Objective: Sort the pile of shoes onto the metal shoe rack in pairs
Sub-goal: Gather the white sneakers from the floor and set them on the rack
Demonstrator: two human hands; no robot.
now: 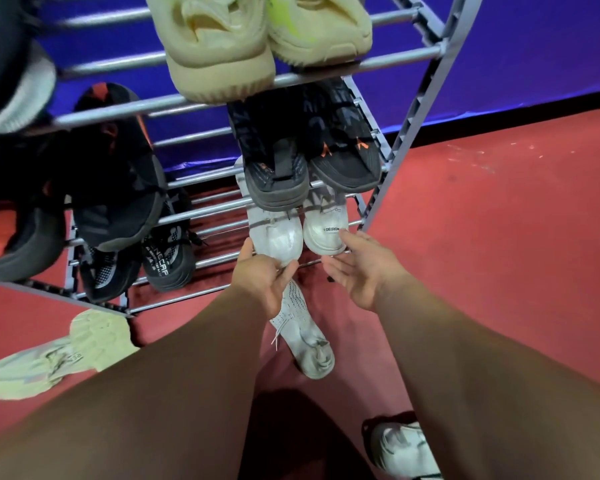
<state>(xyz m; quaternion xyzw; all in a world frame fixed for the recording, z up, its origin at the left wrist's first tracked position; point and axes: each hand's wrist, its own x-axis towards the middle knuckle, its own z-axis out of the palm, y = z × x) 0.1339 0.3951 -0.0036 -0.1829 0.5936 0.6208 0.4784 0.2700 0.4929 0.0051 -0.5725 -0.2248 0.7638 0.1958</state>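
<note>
At the far left of the frame a dark shoe with a pale sole (13,81) sits on an upper tier of the metal shoe rack (420,95); under it are two black-and-orange sneakers (118,168), blurred at the edge; lower still, a pair of black patterned sneakers (168,251) stands on a low tier; a single cream shoe (59,362) lies on the red floor (499,220) at lower left, in front of the rack; top centre, a pair of cream foam shoes (219,46) rests side by side on the bars; under them sits a pair of black sneakers with orange marks (274,168); on the tier beneath those stand the two white shoes I am handling; my left hand (260,275) pinches the toe of the glossy-toed white sneaker (281,237), fingers up its left side and thumb under the tip; my right hand (357,271) is spread loose, fingertips just at the toe of the labelled white sneaker (326,233) and gripping nothing; the two toes sit side by side, nearly touching; on the floor between my forearms lies a white knit sneaker (302,330); another white shoe (402,448) shows at the bottom right edge; a blue wall (534,46) fills the upper right.
</note>
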